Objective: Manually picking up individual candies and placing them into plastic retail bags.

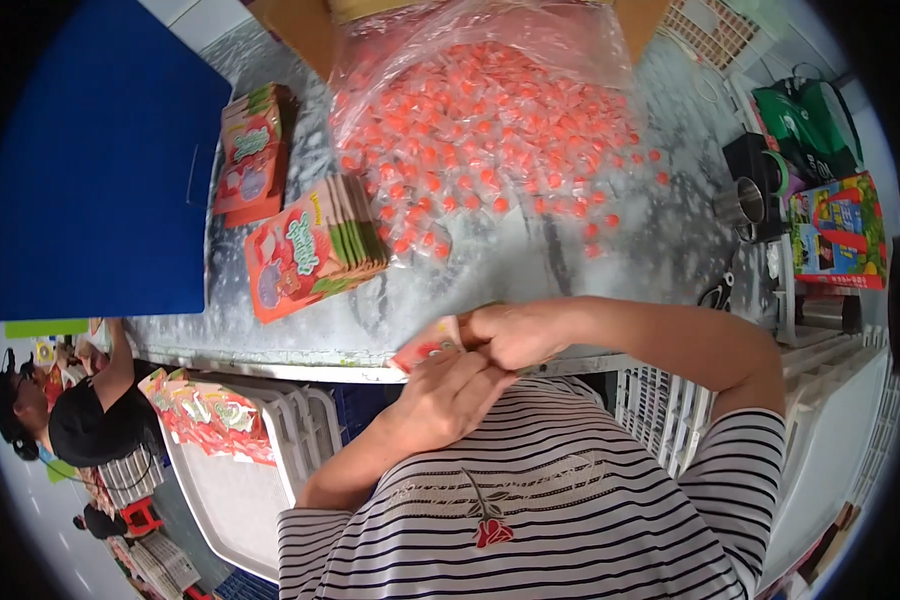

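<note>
From here the packets [300,250] look smooth and papery; red balls [490,140] glint in clear, crinkled plastic. That cup [738,208] is shiny metal, the shirt [610,500] matt cloth.

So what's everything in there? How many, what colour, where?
Wrapped balls: many, red, mid-table
Box: one, brown, far
Packet stacks: two, red-green, table left
Held packet: one, red, front edge
Table: one, grey, centre
Panel: one, blue, left
Scissors: one, black, right
Cup: one, silver, right
Bags: two, green and multicoloured, right
Trays: several, white, lower left
Nearest co-worker: one, black top, left
Left grip: one, bare, on packet
Right grip: one, bare, on packet
</note>
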Demonstrator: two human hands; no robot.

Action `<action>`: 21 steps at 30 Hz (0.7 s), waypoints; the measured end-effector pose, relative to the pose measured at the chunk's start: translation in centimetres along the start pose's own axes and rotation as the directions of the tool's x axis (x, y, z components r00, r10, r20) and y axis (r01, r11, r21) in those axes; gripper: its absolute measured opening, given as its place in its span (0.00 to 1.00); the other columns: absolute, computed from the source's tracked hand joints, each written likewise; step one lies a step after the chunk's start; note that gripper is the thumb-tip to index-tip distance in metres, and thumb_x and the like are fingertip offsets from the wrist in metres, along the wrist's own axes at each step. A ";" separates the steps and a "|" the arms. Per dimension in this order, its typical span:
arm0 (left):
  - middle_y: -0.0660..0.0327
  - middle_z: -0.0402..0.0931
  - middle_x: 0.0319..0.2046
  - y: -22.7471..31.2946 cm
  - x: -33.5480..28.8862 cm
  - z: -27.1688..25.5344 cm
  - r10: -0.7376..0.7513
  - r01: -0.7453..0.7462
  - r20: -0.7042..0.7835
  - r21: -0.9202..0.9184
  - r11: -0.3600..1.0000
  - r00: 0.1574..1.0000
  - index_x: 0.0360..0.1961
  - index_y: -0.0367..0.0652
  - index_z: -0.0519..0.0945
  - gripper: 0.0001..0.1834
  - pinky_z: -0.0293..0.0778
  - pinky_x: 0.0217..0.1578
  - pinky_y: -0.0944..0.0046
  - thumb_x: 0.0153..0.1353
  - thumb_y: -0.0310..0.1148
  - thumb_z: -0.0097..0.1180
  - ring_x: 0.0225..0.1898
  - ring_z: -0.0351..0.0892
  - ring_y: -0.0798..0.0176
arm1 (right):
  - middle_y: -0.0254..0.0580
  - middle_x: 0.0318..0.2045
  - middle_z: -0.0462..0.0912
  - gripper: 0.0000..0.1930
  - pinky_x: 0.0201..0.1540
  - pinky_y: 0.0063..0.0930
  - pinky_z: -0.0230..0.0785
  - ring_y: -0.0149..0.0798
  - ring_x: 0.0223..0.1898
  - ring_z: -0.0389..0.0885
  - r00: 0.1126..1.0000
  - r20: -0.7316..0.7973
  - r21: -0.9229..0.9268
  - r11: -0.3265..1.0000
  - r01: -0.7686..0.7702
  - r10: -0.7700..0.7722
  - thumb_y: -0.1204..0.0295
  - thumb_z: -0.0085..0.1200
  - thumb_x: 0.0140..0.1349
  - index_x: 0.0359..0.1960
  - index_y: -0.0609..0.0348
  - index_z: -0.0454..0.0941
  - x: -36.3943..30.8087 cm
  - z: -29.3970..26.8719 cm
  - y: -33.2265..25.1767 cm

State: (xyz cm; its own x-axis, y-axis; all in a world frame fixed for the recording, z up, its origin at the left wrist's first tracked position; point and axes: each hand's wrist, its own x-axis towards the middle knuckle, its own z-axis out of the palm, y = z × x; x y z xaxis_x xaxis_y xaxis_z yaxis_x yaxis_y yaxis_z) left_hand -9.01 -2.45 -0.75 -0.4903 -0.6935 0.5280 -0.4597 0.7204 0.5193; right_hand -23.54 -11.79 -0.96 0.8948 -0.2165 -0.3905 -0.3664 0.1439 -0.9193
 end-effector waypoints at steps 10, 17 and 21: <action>0.52 0.77 0.25 -1.5 -1.5 -2.3 -0.422 0.427 -0.105 0.033 0.904 0.901 0.28 0.37 0.78 0.06 0.71 0.22 0.59 0.53 0.23 0.64 0.21 0.75 0.51 | 0.51 0.54 0.74 0.16 0.61 0.37 0.61 0.50 0.58 0.70 0.462 -0.765 -0.577 0.796 -0.182 -0.449 0.74 0.48 0.64 0.52 0.65 0.73 -4.1 -6.8 9.9; 0.51 0.78 0.26 -1.8 -2.1 -2.0 -0.488 0.495 -0.146 0.015 0.869 0.861 0.31 0.35 0.78 0.06 0.73 0.24 0.62 0.54 0.23 0.64 0.24 0.78 0.52 | 0.49 0.67 0.58 0.23 0.68 0.43 0.49 0.53 0.69 0.52 0.538 -0.704 -0.693 0.615 -0.377 -0.464 0.71 0.50 0.62 0.59 0.65 0.66 -3.2 -2.8 14.6; 0.53 0.80 0.32 -1.8 -2.5 -2.2 -0.508 0.514 -0.147 -0.002 0.858 0.849 0.33 0.34 0.77 0.05 0.72 0.28 0.68 0.59 0.25 0.61 0.25 0.78 0.64 | 0.50 0.61 0.66 0.21 0.66 0.42 0.54 0.52 0.65 0.61 0.406 -0.766 -0.574 0.814 -0.085 -0.498 0.76 0.47 0.61 0.58 0.62 0.68 -3.8 -3.2 14.4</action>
State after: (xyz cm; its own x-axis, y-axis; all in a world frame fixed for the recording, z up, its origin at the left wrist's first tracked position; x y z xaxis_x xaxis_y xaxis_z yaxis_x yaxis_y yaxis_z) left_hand -5.26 -2.04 -1.52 -0.0737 -0.9564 0.2827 -0.6448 0.2619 0.7181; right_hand -33.08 -12.02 -12.89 0.3503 -0.8994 0.2614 -0.5211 -0.4191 -0.7436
